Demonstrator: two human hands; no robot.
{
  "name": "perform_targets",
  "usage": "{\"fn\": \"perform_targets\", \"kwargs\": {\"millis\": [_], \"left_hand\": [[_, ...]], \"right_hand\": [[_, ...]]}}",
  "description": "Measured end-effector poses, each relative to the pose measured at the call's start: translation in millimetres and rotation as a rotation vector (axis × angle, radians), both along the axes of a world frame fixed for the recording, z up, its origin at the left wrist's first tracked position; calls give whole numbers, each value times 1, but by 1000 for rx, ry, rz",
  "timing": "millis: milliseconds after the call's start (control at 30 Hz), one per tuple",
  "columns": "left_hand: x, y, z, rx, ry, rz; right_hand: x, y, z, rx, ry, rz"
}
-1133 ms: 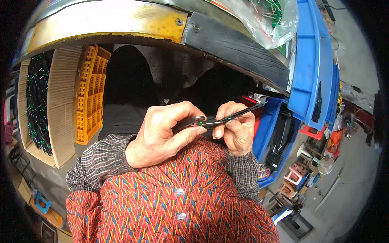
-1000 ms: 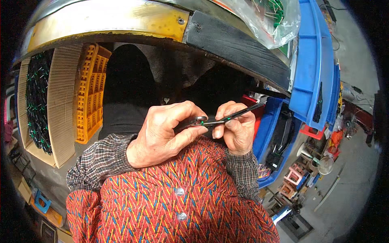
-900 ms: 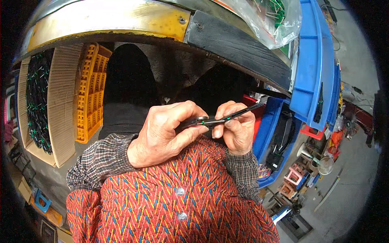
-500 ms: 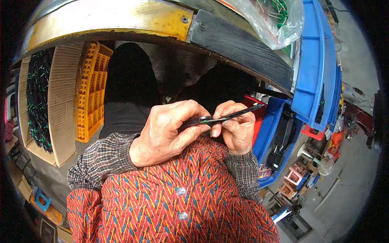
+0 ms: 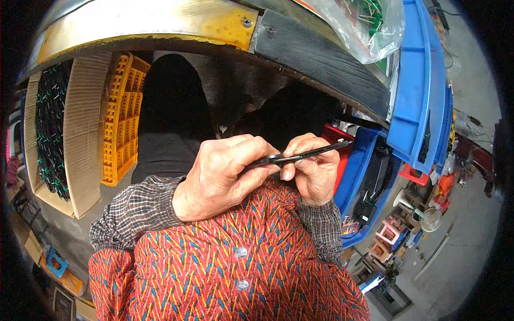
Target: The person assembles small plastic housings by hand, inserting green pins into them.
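Above my lap, both hands hold one long, thin black piece that slants up to the right. My left hand pinches its left end between thumb and fingers, which hide part of it. My right hand grips it near the middle with thumb and bent fingers, and the slim far end sticks out past them. A small pale spot shows near that tip. What exactly the piece is, I cannot make out.
A workbench edge runs across in front. At left stand a cardboard box of black-and-green pieces and a yellow crate. At right are a blue tray, a blue bin with black parts, and a clear bag.
The black piece has turned slightly in my fingers, so the green marks on it no longer show. Both hands keep their grip and have barely moved.
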State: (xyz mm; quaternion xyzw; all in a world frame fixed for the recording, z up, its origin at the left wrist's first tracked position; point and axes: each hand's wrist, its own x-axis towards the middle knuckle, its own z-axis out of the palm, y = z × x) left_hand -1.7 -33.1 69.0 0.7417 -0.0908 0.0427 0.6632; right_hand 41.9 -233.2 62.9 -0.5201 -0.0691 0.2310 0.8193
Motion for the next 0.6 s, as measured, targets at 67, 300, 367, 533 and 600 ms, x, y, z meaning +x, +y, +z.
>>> {"fn": "perform_targets", "kwargs": {"millis": [67,300,367,533,600], "left_hand": [[-1,-1,0,9,2,8],[-5,-2,1,-2,44,14],[-5,-3,0,-12,26,28],[-6,-4,-3,-26,11,50],[-6,-3,-2,-29,35,42]], "right_hand": [[-2,-1,-1,-6,-3,-12],[-6,-1,-3,-30,-30,-44],[-7,0,-2,-36,-45,-45],[-7,0,-2,-46,-63,-41],[-8,0,-4,-69,-97,-52]]}}
